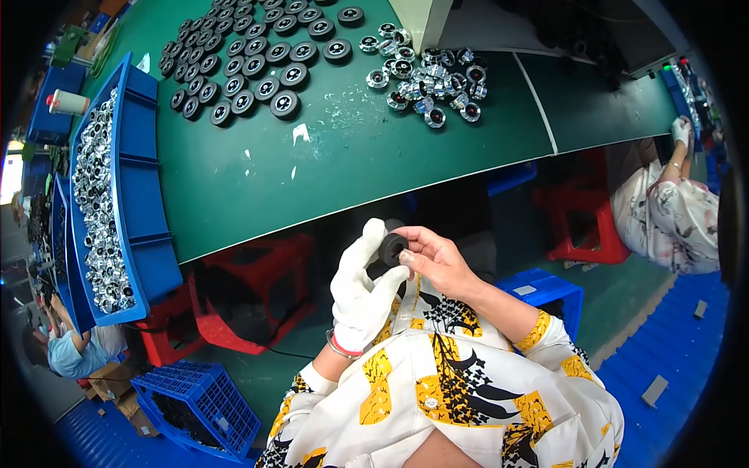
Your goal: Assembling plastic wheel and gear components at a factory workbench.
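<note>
A broad green tabletop [234, 183] spans 12 o'clock, round black wheels [243, 102] spread toward 11. At the dial's centre, a white-gloved left hand [362, 285], half curled, and a bare right hand [441, 265], thumb and fingers pinched, grip a thick-rimmed, round black piece [389, 248], tilted, its dark face partly covered.
</note>
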The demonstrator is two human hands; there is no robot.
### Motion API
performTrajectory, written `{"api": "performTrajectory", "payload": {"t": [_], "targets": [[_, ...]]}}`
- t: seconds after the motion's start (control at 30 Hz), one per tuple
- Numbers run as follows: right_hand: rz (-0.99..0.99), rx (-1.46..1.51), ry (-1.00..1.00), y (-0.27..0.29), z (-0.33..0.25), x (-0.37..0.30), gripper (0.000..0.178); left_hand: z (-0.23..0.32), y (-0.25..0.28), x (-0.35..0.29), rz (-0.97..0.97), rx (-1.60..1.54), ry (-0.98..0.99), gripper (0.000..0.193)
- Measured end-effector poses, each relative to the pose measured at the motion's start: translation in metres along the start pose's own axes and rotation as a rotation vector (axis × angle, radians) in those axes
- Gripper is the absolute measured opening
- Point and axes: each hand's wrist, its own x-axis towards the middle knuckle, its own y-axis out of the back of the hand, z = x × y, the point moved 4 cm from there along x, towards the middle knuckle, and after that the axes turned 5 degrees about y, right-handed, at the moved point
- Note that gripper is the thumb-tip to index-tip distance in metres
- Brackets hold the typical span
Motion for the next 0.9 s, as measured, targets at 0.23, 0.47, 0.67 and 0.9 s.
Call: {"api": "performTrajectory", "payload": {"t": [0.23,0.47,0.67,0.9], "targets": [[-0.043,-0.1,0.031,0.002,-0.006,0.001,0.039,-0.009,0.0,-0.003,-0.055,-0.286,0.216,0.054],[-0.053,-0.1,0.001,0.004,-0.007,0.003,0.038,-0.004,0.0,-0.007,-0.044,-0.317,0.244,0.047],[-0.222,0.755,-0.057,0.01,0.003,0.003,0.041,0.0,0.0,-0.009,0.019,-0.379,0.163,0.041],[-0.284,0.837,-0.098,0.003,0.007,0.003,0.041,0.0,0.0,-0.005,0.024,-0.334,0.181,0.041]]}}
